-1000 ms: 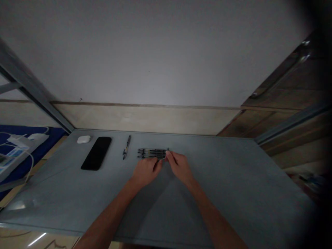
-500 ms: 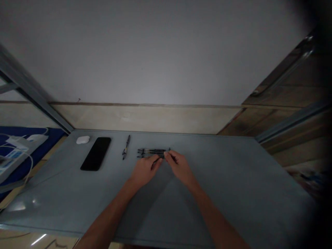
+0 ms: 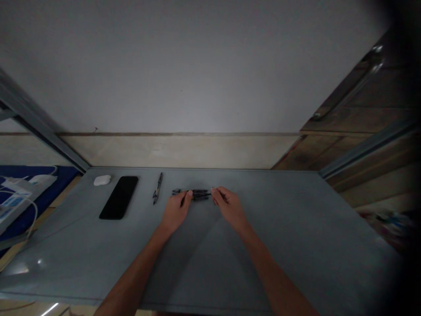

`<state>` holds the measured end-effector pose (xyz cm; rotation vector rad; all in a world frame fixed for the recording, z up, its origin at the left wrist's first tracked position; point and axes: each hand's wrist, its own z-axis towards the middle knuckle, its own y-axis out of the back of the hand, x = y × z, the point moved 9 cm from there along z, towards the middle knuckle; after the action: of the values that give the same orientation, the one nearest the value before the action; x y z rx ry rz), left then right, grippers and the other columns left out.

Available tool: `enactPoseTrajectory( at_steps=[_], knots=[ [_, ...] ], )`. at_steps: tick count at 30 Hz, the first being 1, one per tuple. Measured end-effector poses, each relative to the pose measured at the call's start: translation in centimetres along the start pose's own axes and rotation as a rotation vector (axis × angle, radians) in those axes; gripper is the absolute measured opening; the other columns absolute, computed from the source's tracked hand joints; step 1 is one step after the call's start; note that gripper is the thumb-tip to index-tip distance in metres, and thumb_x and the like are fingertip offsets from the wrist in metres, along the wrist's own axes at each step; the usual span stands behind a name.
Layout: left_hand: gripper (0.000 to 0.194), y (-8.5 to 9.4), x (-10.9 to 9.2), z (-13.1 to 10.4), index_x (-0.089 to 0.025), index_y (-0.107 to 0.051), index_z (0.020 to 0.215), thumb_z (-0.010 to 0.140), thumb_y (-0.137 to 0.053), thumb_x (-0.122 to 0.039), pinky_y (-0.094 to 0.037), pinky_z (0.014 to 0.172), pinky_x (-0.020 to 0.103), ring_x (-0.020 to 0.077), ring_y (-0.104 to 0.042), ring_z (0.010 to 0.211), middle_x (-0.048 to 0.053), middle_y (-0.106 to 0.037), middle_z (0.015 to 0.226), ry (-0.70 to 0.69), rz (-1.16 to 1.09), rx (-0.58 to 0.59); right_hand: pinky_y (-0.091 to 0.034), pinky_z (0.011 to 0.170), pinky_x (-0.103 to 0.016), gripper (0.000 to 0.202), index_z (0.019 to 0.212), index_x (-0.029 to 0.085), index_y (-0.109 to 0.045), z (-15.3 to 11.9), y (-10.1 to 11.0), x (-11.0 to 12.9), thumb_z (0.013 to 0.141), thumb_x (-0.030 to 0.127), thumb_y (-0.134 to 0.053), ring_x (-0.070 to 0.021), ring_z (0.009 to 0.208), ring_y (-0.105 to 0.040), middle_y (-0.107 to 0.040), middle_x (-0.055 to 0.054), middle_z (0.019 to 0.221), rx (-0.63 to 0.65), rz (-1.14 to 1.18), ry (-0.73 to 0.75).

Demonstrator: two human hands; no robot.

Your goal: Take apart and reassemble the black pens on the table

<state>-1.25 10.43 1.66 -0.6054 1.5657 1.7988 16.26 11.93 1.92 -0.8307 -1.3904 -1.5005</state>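
Several black pens (image 3: 200, 191) lie side by side just beyond the left hand (image 3: 176, 210), which pinches one dark pen (image 3: 204, 194). Beside their right ends, the right hand (image 3: 228, 206) curls; whether it grips anything, I cannot tell.

Slim blk. pens (image 3: 200, 191): part hid. by bare L hand (image 3: 176, 210). Long wht. power strip (image 3: 21, 205): cut, L edge.
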Motion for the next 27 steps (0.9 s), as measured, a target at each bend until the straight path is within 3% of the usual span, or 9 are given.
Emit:
enactPoseTrajectory(
  at_steps=[6, 11, 16, 23, 27],
  knots=[
    [0.038, 0.1, -0.1, 0.1, -0.018, -0.052, 0.075, 0.093, -0.037, -0.048, -0.032, 0.056, 0.022, 0.0118, -0.046, 0.058, -0.003, -0.049, 0.062, 0.019, -0.166, 0.005, -0.035, 0.052, -0.026, 0.050, 0.056, 0.021, -0.047, -0.3, -0.7, 0.0, 0.093, 0.053, -0.036, -0.0142, 0.051, -0.043, -0.045, 0.001, 0.052, 0.038, -0.017, -0.012],
    [0.045, 0.0, 1.3, 0.1, -0.020, -0.045, 0.070, 0.095, -0.026, -0.052, -0.033, 0.054, 0.023, 0.0113, -0.042, 0.055, -0.003, -0.043, 0.060, 0.133, -0.315, -0.034, -0.035, 0.051, -0.024, 0.035, 0.071, 0.020, -0.057, -0.2, -1.2, 0.1, 0.090, 0.047, -0.046, -0.0141, 0.056, -0.046, -0.049, 0.001, 0.060, 0.066, 0.049, 0.007],
    [0.047, -0.3, 2.9, 0.1, -0.021, -0.038, 0.067, 0.093, -0.022, -0.057, -0.032, 0.050, 0.023, 0.0106, -0.038, 0.049, -0.004, -0.039, 0.056, 0.227, -0.326, -0.052, -0.040, 0.058, -0.025, 0.029, 0.084, 0.020, -0.062, -0.2, -1.3, 0.2, 0.087, 0.047, -0.051, -0.0158, 0.064, -0.052, -0.055, 0.000, 0.068, 0.074, 0.067, 0.029],
    [0.039, 0.7, 1.8, 0.4, -0.021, -0.039, 0.065, 0.093, -0.034, -0.047, -0.029, 0.053, 0.023, 0.0112, -0.038, 0.055, -0.004, -0.037, 0.059, 0.117, -0.214, -0.082, -0.035, 0.050, -0.025, 0.048, 0.059, 0.020, -0.058, -0.4, -1.0, -0.4, 0.092, 0.051, -0.041, -0.0135, 0.049, -0.046, -0.048, 0.001, 0.051, 0.053, 0.062, -0.053],
    [0.037, 0.1, 2.1, 0.3, -0.021, -0.040, 0.066, 0.093, -0.033, -0.044, -0.030, 0.053, 0.023, 0.0110, -0.040, 0.055, -0.004, -0.039, 0.059, 0.146, -0.278, -0.059, -0.033, 0.048, -0.025, 0.045, 0.061, 0.020, -0.059, -0.3, -0.8, -0.4, 0.090, 0.051, -0.046, -0.0130, 0.047, -0.045, -0.048, 0.002, 0.051, 0.037, 0.052, -0.055]
  ],
)
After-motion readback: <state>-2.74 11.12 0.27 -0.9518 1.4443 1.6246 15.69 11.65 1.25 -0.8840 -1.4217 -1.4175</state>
